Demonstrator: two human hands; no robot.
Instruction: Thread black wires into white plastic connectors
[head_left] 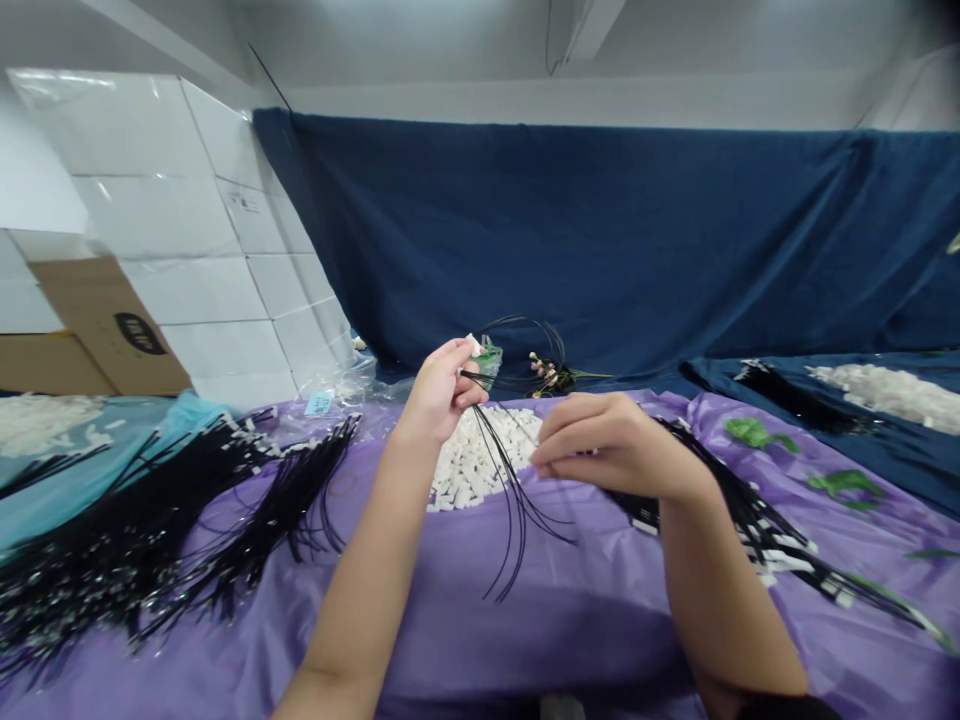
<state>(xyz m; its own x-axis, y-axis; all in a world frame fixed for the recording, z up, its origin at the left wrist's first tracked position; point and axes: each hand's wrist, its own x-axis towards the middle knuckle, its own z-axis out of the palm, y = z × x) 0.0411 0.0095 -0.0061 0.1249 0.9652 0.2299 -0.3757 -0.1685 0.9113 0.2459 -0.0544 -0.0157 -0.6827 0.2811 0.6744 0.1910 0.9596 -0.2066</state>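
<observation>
My left hand (439,395) is closed around several thin black wires (511,490). Their loose ends hang down over the purple cloth, while other lengths arc up behind the hand. A small white connector (475,346) shows at its thumb and fingertip. To the right, my right hand (611,440) has its fingers pressed together in a pinch. What lies between those fingertips is blurred and too small to name. Below and between both hands is a heap of small white plastic pieces (480,460).
Bundles of black wires (270,520) lie on the purple cloth (555,620) at left, with another bundle (757,530) at right. White boxes (172,210) are stacked at back left. Small flowers (551,373) sit before the blue curtain (600,230). More white pieces (892,392) lie far right.
</observation>
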